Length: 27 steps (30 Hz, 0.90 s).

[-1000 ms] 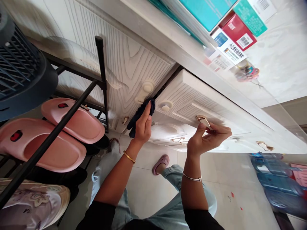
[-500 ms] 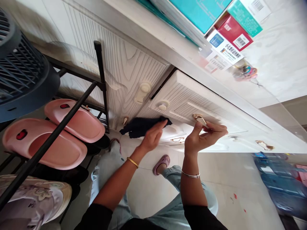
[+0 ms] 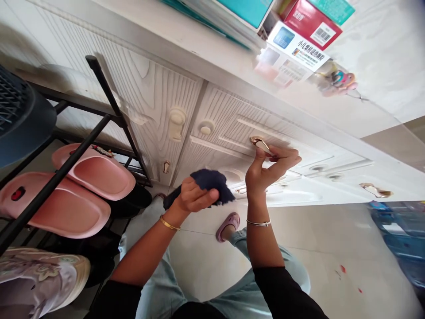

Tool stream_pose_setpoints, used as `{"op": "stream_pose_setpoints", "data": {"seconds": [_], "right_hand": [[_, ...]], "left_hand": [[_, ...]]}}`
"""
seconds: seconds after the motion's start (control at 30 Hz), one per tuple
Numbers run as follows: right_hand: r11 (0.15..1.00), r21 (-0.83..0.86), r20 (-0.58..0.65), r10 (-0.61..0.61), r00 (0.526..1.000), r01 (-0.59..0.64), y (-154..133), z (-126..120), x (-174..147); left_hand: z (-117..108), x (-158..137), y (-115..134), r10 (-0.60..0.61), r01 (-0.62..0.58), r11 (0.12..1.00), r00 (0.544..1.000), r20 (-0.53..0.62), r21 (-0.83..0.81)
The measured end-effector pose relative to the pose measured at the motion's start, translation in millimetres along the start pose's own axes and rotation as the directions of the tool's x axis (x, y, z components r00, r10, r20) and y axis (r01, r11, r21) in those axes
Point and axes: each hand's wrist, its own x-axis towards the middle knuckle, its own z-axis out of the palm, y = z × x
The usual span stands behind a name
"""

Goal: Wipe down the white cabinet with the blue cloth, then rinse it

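Note:
A dark navy cloth (image 3: pixel 212 181) is bunched in my left hand (image 3: pixel 195 197), whose fingers are wrapped around it just in front of the cabinet. Part of the cloth hangs down to the left behind the wrist. My right hand (image 3: pixel 265 170) pinches the gold-rimmed handle (image 3: pixel 260 144) of a white wood-grain drawer (image 3: pixel 229 110). That drawer sits flush in the cabinet front. Left of it is a cabinet door (image 3: pixel 142 84) with a round-topped child latch (image 3: pixel 177 122) and a small handle (image 3: pixel 166 167).
A black shoe rack (image 3: pixel 109 106) on the left holds pink slippers (image 3: pixel 99 173) and pale sneakers (image 3: pixel 49 274). Beside it is a dark basket-like object (image 3: pixel 26 115). Medicine boxes (image 3: pixel 299 42) stand on the countertop. Blue water bottles (image 3: pixel 405 239) are at the right.
The drawer has gone from slightly out to flush, my right hand still on its handle. My left hand has drawn back from the cabinet, now gripping the bunched cloth.

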Motion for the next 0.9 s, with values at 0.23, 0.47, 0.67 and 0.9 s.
{"op": "stream_pose_setpoints", "data": {"seconds": [0.23, 0.47, 0.67, 0.9], "right_hand": [[1.0, 0.004, 0.043, 0.014, 0.999, -0.014, 0, -5, -2], [0.999, -0.003, 0.061, 0.032, 0.998, -0.032, -3, -6, 0], [0.999, 0.051, 0.074, -0.01, 0.997, 0.007, -3, -10, 1], [0.997, 0.068, 0.078, -0.045, 0.996, 0.04, -3, -11, 1]], "left_hand": [[24, 77, -9, -0.131, 0.159, 0.935, 0.986, -0.108, 0.318], [48, 105, 17, -0.184, 0.249, 0.915, 0.958, -0.222, 0.317], [45, 111, 24, -0.145, 0.208, 0.917, 0.968, -0.203, 0.34], [49, 99, 20, -0.147, 0.238, 0.888, 0.958, -0.247, 0.394]]}}
